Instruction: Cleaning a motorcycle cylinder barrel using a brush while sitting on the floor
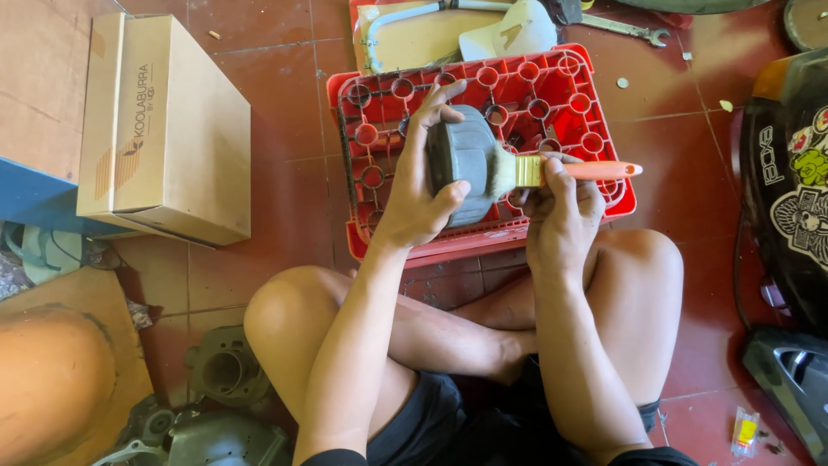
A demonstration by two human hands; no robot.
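Fingers (pixel 442 97) of the left hand (pixel 418 194) curled round a grey, ribbed, round part (pixel 466 160), thumb pressed at its lower rim, while the right hand (pixel 561 207) pinched the metal ferrule of a paintbrush (pixel 552 170) whose orange handle pointed toward 3 o'clock and whose bristles met the part's face. That part was held in the air above a red plastic crate (pixel 595 103), at about 12 o'clock from the person's crossed legs. My reading was that the one-handed hold was the weak point: a harder brush stroke could have twisted the part out of the grip and dropped it onto the crate's grid or the red tiled floor (pixel 285 198). Whether the bristles carried any liquid could not be made out. Both forearms rose from the lap, elbows bent, wrists tilted inward toward each other. A cardboard box (pixel 168 129) lay at 10 o'clock, metal engine pieces (pixel 220 371) at 7 o'clock.
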